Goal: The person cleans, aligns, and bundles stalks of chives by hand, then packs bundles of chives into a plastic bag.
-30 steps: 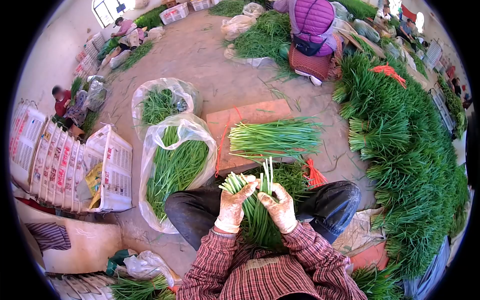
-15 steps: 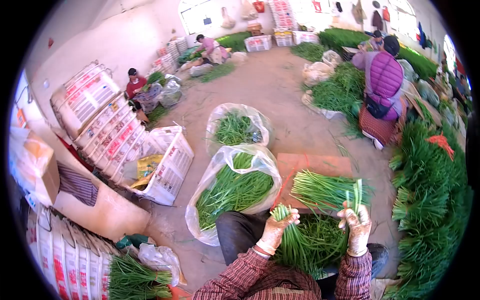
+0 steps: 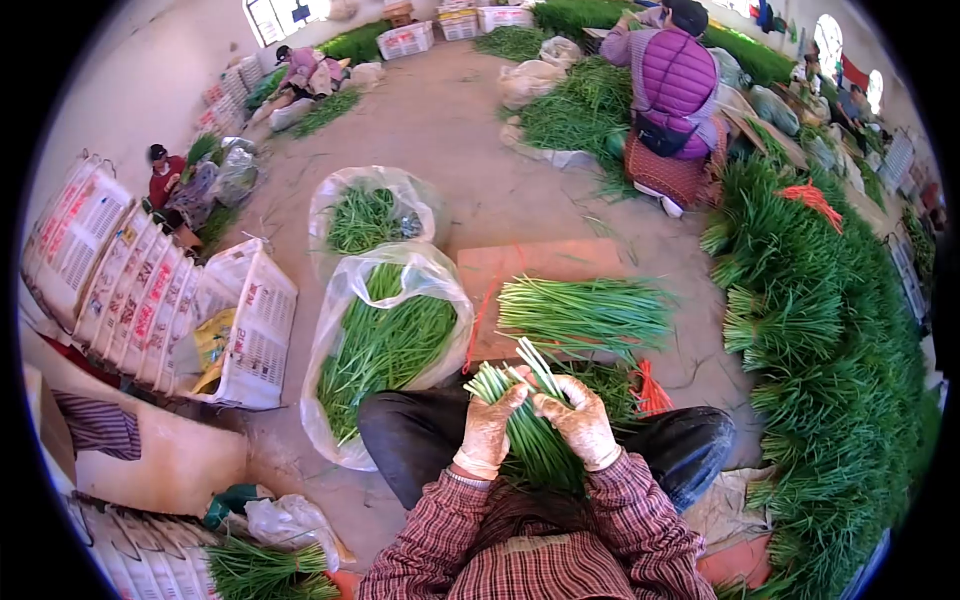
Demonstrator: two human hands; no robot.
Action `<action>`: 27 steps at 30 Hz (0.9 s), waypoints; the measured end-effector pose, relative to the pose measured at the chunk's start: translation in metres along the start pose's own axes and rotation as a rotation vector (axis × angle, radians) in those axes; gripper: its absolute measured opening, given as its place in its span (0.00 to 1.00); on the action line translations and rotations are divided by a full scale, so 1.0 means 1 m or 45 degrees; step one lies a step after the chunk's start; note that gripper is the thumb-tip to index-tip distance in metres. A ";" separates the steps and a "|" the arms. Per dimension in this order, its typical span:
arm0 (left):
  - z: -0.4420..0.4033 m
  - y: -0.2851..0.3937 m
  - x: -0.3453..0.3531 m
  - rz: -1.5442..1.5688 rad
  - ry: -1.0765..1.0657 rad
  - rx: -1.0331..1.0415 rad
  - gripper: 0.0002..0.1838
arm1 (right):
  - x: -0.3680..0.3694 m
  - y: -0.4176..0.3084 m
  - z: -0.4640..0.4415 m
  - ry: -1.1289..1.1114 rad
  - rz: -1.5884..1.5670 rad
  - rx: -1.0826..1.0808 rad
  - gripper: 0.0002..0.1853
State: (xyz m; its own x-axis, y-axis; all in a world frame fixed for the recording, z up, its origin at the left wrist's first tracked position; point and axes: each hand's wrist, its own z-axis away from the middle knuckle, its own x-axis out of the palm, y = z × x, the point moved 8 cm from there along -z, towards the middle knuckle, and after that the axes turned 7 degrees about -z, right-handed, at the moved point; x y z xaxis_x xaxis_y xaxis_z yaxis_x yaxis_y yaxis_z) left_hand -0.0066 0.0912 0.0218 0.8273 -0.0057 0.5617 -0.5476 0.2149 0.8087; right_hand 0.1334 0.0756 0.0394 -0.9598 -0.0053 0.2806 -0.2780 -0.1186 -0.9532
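Observation:
My left hand (image 3: 487, 428), in a stained pale glove, is closed round a bunch of green stalks (image 3: 537, 447) with pale ends up. Close beside it, my right hand (image 3: 582, 424) pinches a few thick pale stalks (image 3: 540, 366) that lean up to the left. Both hands are above my lap, nearly touching. Just beyond them, a pile of cut stalks (image 3: 585, 312) lies sideways on a reddish board (image 3: 480, 262). Loose greens (image 3: 610, 388) lie between my knees and the board, partly hidden by my right hand.
Two clear plastic bags of greens (image 3: 390, 340) (image 3: 362, 220) stand left of the board. White crates (image 3: 262, 330) are stacked at the far left. Red ties (image 3: 652, 388) lie by my right knee. Bundled greens (image 3: 800, 330) line the right. A person in a purple vest (image 3: 678, 85) sits ahead.
My hands have come together from wide apart half a second ago, the right one moving in with its stalks beside the left hand's bunch. The camera view has swung too.

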 end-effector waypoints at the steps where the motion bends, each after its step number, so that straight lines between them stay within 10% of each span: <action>1: 0.000 0.000 0.000 -0.022 0.002 0.006 0.19 | 0.001 -0.003 0.000 -0.027 0.051 -0.055 0.12; 22: 0.001 -0.004 -0.013 0.051 0.136 0.038 0.08 | -0.016 -0.015 0.007 0.178 0.315 0.013 0.14; 24: 0.004 -0.002 -0.008 -0.082 0.089 0.022 0.08 | -0.003 -0.041 0.012 0.162 0.866 -0.667 0.16; 27: 0.006 -0.009 -0.008 -0.097 0.122 0.010 0.09 | -0.002 -0.030 0.015 0.120 0.906 -0.589 0.17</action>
State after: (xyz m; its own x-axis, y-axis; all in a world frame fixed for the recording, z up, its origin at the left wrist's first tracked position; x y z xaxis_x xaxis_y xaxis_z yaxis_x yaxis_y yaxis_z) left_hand -0.0090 0.0839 0.0111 0.8746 0.0714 0.4796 -0.4833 0.2097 0.8500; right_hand 0.1445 0.0639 0.0692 -0.9052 0.1603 -0.3935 0.4245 0.2995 -0.8545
